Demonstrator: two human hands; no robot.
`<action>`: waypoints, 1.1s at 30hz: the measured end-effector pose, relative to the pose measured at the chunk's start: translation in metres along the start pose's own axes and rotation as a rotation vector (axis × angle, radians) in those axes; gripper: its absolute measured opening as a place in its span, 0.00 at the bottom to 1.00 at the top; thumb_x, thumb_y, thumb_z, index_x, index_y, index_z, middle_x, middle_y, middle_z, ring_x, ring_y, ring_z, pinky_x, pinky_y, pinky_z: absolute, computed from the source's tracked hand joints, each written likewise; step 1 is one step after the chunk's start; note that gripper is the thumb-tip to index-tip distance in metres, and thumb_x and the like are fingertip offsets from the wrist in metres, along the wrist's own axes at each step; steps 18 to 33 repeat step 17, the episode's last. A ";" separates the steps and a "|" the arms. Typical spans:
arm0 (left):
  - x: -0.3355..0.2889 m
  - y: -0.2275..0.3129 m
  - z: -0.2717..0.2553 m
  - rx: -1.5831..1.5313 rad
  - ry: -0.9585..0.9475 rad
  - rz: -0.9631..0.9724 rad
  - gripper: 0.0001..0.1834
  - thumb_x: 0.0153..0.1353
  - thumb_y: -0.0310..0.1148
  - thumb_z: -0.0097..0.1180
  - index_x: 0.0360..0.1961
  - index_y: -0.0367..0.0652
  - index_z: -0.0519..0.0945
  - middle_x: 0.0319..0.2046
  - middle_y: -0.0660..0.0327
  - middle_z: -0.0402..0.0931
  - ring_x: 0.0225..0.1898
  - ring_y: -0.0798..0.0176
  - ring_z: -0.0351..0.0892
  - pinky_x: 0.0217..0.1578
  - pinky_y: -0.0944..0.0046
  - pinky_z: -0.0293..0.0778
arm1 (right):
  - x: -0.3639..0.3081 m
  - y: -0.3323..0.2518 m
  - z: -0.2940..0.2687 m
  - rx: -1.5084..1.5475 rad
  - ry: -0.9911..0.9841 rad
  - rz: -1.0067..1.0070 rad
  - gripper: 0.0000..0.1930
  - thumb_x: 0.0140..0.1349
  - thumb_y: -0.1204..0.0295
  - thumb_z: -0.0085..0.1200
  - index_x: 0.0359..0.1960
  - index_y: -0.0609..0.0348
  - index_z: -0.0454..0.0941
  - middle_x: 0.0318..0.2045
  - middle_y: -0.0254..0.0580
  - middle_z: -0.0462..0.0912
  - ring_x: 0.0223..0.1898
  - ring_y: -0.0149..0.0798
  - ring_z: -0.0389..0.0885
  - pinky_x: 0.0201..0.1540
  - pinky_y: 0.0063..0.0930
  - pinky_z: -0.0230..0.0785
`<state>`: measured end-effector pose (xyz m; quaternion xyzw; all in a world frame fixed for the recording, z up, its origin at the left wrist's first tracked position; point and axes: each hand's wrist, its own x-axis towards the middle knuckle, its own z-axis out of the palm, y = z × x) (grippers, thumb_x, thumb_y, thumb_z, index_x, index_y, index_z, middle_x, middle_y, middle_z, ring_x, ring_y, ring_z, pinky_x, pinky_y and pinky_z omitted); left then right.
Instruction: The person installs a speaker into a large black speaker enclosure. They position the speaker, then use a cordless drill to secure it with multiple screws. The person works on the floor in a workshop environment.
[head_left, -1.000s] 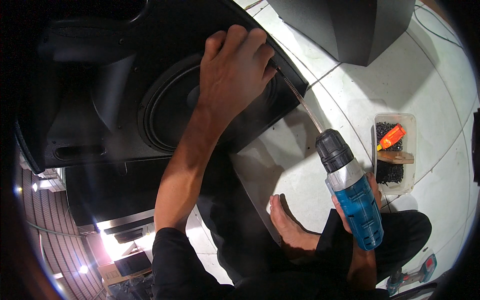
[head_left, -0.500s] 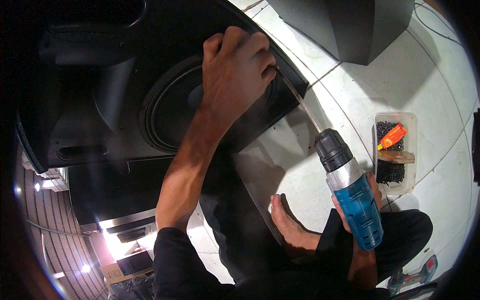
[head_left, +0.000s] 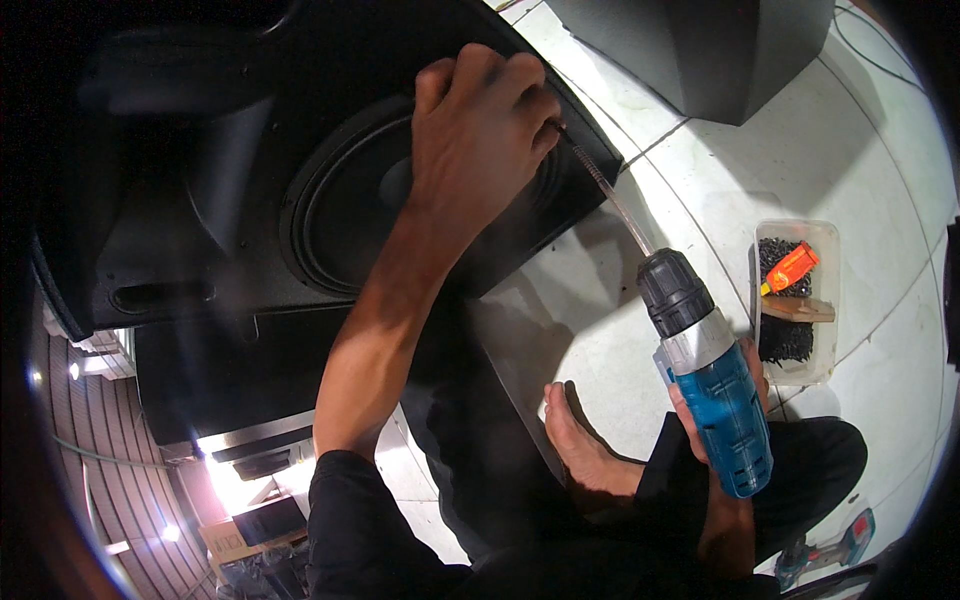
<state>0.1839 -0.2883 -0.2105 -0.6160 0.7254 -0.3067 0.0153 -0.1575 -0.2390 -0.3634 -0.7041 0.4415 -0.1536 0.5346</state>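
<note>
My left hand reaches over a black loudspeaker cabinet, above its round speaker cone. Its fingers are curled in a pinch near the cabinet's right edge, at the tip of a long thin drill bit. What they pinch is hidden behind the fingers. My right hand grips a blue cordless drill with a black chuck, mostly from below. The drill slants up and left, so its bit runs to my left fingertips.
A clear plastic box of black screws stands on the tiled floor at right, holding an orange packet and a wooden piece. A dark grey cabinet is at the far side. A second drill lies lower right. My bare foot rests nearby.
The whole view has shifted slightly. Both hands keep their holds, with the bit still reaching my left fingertips.
</note>
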 end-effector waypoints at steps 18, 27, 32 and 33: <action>0.012 -0.013 -0.002 0.258 0.022 0.123 0.39 0.37 0.47 0.76 0.54 0.58 0.74 0.55 0.67 0.66 0.58 0.65 0.63 0.61 0.53 0.57 | 0.007 -0.007 0.013 0.103 0.165 -0.230 0.36 0.55 0.59 0.65 0.60 0.69 0.67 0.59 0.67 0.67 0.60 0.63 0.68 0.62 0.54 0.62; 0.012 -0.013 -0.002 0.258 0.022 0.123 0.39 0.37 0.47 0.76 0.54 0.58 0.74 0.55 0.67 0.66 0.58 0.65 0.63 0.61 0.53 0.57 | 0.007 -0.007 0.013 0.103 0.165 -0.230 0.36 0.55 0.59 0.65 0.60 0.69 0.67 0.59 0.67 0.67 0.60 0.63 0.68 0.62 0.54 0.62; 0.012 -0.013 -0.002 0.258 0.022 0.123 0.39 0.37 0.47 0.76 0.54 0.58 0.74 0.55 0.67 0.66 0.58 0.65 0.63 0.61 0.53 0.57 | 0.007 -0.007 0.013 0.103 0.165 -0.230 0.36 0.55 0.59 0.65 0.60 0.69 0.67 0.59 0.67 0.67 0.60 0.63 0.68 0.62 0.54 0.62; 0.012 -0.013 -0.002 0.258 0.022 0.123 0.39 0.37 0.47 0.76 0.54 0.58 0.74 0.55 0.67 0.66 0.58 0.65 0.63 0.61 0.53 0.57 | 0.007 -0.007 0.013 0.103 0.165 -0.230 0.36 0.55 0.59 0.65 0.60 0.69 0.67 0.59 0.67 0.67 0.60 0.63 0.68 0.62 0.54 0.62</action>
